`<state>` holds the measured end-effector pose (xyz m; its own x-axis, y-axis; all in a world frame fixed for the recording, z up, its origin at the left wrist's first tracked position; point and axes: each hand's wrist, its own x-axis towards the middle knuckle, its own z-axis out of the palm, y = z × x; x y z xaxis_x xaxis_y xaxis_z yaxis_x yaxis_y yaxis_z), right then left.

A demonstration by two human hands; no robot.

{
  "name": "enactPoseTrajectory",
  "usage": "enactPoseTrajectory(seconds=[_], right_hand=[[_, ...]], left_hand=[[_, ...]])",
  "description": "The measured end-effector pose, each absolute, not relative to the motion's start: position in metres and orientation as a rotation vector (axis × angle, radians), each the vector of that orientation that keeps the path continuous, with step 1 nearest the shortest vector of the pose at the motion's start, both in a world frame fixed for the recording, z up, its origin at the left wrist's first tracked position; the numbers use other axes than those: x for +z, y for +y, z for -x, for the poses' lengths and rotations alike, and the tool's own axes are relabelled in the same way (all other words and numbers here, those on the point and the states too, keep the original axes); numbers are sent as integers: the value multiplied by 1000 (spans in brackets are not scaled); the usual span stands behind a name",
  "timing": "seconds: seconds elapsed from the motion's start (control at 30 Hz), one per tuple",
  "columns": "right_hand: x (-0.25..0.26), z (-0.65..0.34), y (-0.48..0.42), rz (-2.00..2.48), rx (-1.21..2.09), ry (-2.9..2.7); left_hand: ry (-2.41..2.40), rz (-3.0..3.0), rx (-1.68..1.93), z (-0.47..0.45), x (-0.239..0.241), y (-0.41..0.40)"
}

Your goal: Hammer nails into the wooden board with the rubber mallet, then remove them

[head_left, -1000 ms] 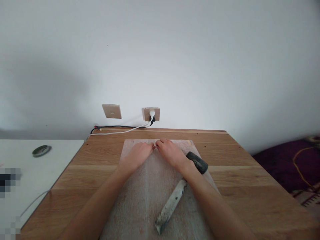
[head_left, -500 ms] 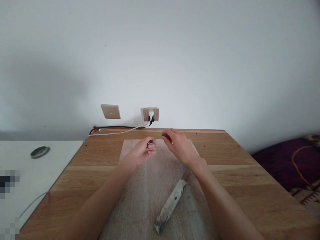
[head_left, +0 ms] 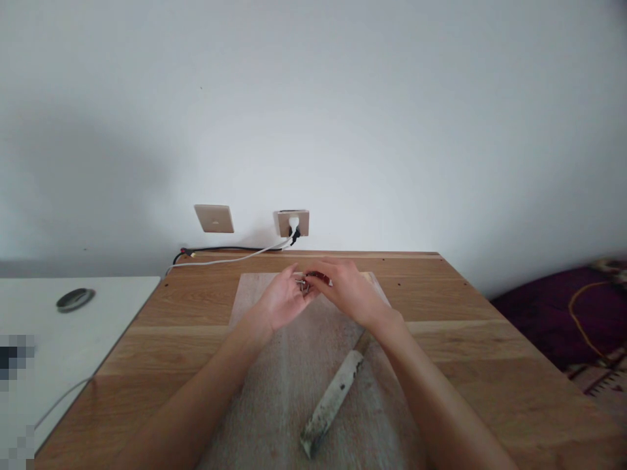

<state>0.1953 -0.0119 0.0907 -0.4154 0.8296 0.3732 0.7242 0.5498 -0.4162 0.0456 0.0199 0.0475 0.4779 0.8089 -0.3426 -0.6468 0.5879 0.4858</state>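
My left hand [head_left: 285, 301] is turned palm up above the board, its fingers loosely spread and cupped. Small thin metal pieces [head_left: 302, 285], nail-like in shape, lie in its palm. From the right, my right hand [head_left: 349, 286] reaches over that palm with fingers curled and thumb bent in, touching or nearly touching the pieces. Something small and dark shows between its fingers, too small to name. Below my right wrist, a long tool [head_left: 334, 401] with a worn whitish end and a brown wooden part lies slanted on the board; my right forearm hides its far end.
The pale worn board [head_left: 274, 391] lies on a wooden table [head_left: 161, 352]. Cables [head_left: 230, 262] run along the back edge to a wall socket [head_left: 301, 223]. To the left, a white surface [head_left: 117, 307] carries a round dark object [head_left: 75, 299]. Purple cloth [head_left: 543, 313] is at right.
My left hand has opened from a closed fist, showing the metal pieces. My right hand has moved left, and its fingers are now over the left palm.
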Motion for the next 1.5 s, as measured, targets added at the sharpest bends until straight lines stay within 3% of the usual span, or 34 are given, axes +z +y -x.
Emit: enactPoseTrajectory(seconds=[0.63,0.87,1.1,1.23,1.4,1.5], right_hand=[[94,-201,-13,1106,209,-2183],[96,-205,-15,1072,33,-1929],[95,-206,-14,1048,11,-1925],[95,-206,-13,1040,13,-1930],[96,-207,-14,1029,18,-1939],[96,-207,-14,1028,20,-1942]], left_hand=[[599,-553,903,-37,38,26],[1007,-1759,706,3,41,34],[1161,-2034,565,-2,39,23],[1277,-1820,833,-3,60,26],[634,-1221,820,2,75,27],[490,-1006,782,0,73,25]])
